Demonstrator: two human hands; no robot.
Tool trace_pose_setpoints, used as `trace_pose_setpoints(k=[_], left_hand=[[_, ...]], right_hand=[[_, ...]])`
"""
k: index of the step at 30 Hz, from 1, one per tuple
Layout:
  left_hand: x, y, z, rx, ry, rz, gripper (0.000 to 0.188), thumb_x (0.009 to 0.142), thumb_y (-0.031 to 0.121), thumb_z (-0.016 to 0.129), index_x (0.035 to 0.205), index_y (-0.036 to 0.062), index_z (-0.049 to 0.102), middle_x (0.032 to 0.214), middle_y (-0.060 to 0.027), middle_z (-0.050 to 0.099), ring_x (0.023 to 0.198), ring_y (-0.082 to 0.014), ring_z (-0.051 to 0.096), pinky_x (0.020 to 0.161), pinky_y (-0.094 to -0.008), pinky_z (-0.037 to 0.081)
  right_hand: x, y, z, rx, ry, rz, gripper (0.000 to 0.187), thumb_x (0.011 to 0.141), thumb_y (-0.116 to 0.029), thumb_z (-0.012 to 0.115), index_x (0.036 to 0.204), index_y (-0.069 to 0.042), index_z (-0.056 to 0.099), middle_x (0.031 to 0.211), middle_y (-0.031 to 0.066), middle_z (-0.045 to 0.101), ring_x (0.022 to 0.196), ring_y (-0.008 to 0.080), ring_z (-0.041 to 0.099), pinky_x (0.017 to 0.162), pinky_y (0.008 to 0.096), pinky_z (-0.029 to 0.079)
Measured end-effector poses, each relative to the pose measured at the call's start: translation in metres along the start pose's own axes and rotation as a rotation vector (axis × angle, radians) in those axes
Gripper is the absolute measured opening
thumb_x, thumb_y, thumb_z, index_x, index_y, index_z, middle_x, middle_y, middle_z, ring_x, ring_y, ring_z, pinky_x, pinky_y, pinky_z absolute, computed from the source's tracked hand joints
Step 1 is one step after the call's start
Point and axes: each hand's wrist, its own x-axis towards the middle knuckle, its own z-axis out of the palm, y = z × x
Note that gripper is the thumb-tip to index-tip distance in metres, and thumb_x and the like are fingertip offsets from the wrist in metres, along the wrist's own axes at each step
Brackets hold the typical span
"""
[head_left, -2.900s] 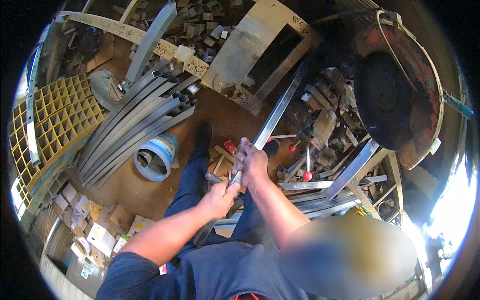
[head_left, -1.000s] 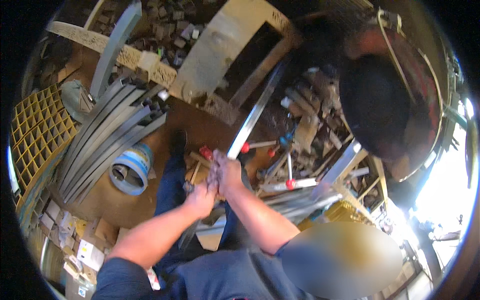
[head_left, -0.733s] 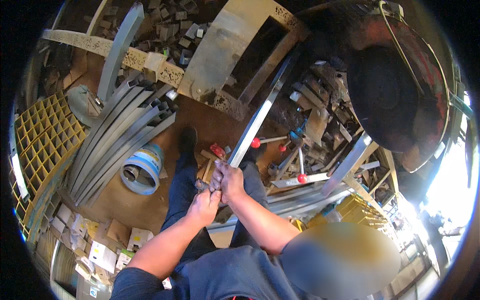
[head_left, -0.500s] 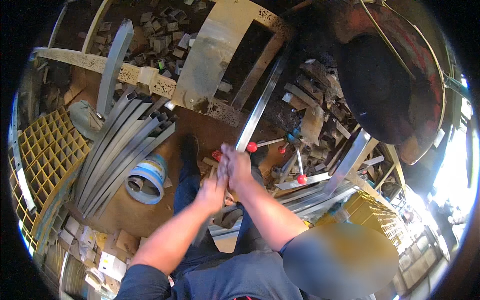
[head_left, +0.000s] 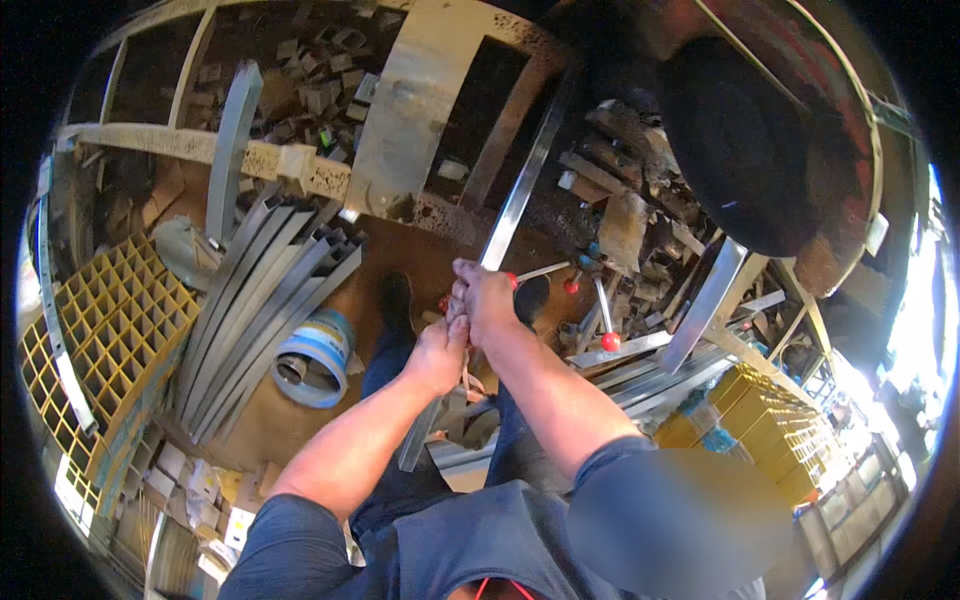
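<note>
A long, shiny square metal tube (head_left: 508,222) runs from the dark machine opening at the top down toward my body. My right hand (head_left: 488,303) is closed around it, beside the red ball-tipped levers (head_left: 611,342). Just below and to the left, my left hand (head_left: 440,357) is also wrapped on the tube, touching the right hand. The tube's lower end (head_left: 415,445) shows beneath my left hand, over my leg. One red knob is partly hidden behind my right hand.
Grey square tubes (head_left: 255,325) stand bundled at left, beside a blue-and-white bucket (head_left: 314,357) and a yellow grid rack (head_left: 105,335). A pale machine frame (head_left: 405,120) crosses the top. Metal offcuts (head_left: 320,95) lie behind it. A large dark round housing (head_left: 745,150) fills the upper right.
Both hands have shifted slightly up and right in the picture, still on the tube. My view has turned a little, so the bucket and tube bundle appear farther right.
</note>
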Motion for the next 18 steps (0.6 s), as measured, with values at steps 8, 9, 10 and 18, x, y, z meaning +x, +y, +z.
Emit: trace_pose_setpoints(k=[8,9,10,18], left_hand=[[-0.036,-0.063,0.014,-0.171,0.028,0.114,0.045,0.116,0.039,0.043,0.11,0.0006,0.065,0.078,-0.0152,0.065,0.062,-0.0281,0.061,0.06,-0.0421,0.049],[-0.027,-0.063,0.005,-0.123,-0.012,0.053,0.038,0.115,0.032,0.045,0.118,-0.0003,0.066,0.083,-0.0215,0.068,0.072,-0.039,0.064,0.068,-0.0473,0.052],[-0.027,-0.078,0.003,-0.009,-0.008,0.181,0.038,0.115,0.031,0.046,0.116,-0.0015,0.067,0.086,-0.0246,0.069,0.076,-0.0433,0.066,0.07,-0.0493,0.053],[-0.013,-0.064,0.024,0.08,0.032,0.132,0.047,0.115,0.039,0.045,0.118,-0.002,0.068,0.095,-0.0308,0.071,0.095,-0.0476,0.071,0.084,-0.0555,0.054]], right_hand=[[-0.029,0.043,0.006,0.001,0.059,0.034,0.014,0.106,-0.024,0.065,0.096,-0.014,0.064,0.059,-0.0024,0.045,0.043,0.0173,0.04,0.045,0.0355,0.035],[-0.022,0.049,0.004,-0.003,0.058,0.034,0.015,0.106,-0.024,0.066,0.095,-0.013,0.064,0.059,-0.002,0.045,0.043,0.0171,0.04,0.044,0.0358,0.034],[-0.009,0.058,0.003,0.004,0.06,0.025,0.017,0.106,-0.024,0.066,0.094,-0.012,0.064,0.059,-0.0017,0.044,0.043,0.017,0.04,0.043,0.0361,0.033],[0.0,0.035,-0.015,-0.202,0.268,-0.152,0.021,0.105,-0.024,0.067,0.089,-0.013,0.058,0.062,-0.0022,0.044,0.051,0.0164,0.046,0.048,0.0355,0.036]])
